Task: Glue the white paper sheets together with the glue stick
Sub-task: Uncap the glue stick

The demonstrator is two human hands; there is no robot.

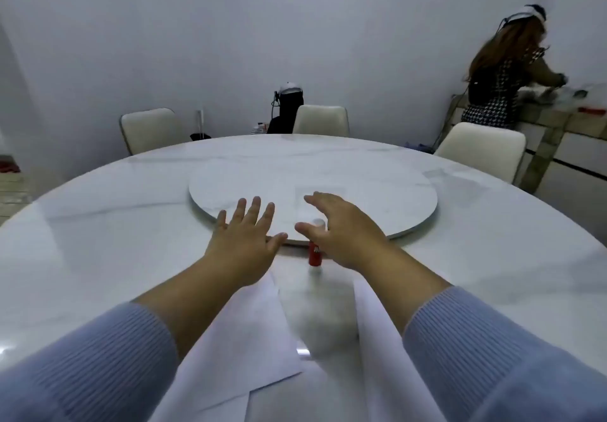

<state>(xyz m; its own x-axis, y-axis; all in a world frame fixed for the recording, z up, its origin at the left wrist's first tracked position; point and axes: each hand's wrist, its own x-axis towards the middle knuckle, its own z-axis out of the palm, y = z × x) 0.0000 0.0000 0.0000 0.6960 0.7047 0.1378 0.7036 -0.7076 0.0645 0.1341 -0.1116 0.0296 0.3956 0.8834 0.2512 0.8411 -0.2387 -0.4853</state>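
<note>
Neither hand grips anything — left hand is spread flat, right hand open, fingers apart. Just beneath the right palm stands the glue stick, upright, long axis vertical — white paper sheets lie nearer the wrists.

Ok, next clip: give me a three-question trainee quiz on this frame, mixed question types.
1. True or false: the right hand already grips the glue stick.
2. Which hand is nearer the glue stick? A) left B) right
3. Fill in: the glue stick stands upright just in front of the round ____.

Key:
1. False; the hand is open and only reaching, with the stick standing on the table.
2. B; the left hand is spread flat to the side, away from the stick.
3. Turntable. The paper sheets lie nearer the person, under both forearms.
</note>
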